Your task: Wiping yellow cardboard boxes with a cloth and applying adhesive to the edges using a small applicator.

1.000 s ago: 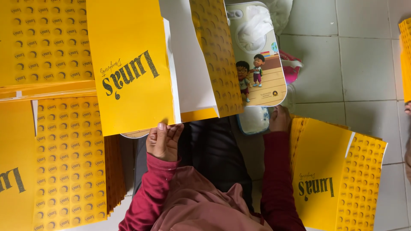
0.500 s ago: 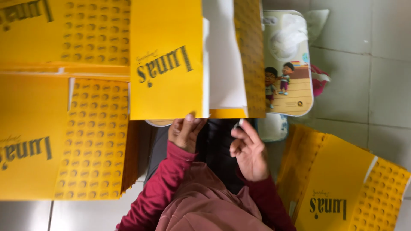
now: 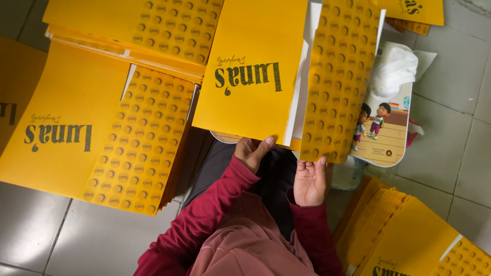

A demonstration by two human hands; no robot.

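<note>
Left hand [image 3: 251, 152] pinches the near edge of the yellow carton blank [image 3: 255, 71], thumb on top; right hand [image 3: 310, 180] open, palm up, fingertips under the dotted side flap [image 3: 339, 82], gripping nothing; blank sits over the lap, half-folded; likely light, thin card, stiff along panels, bends at creases, dents easily; best held at edges near folds; flat stack [image 3: 92, 133] to the left, wipes pack [image 3: 388, 117] right, on floor tiles [image 3: 460, 153].
</note>
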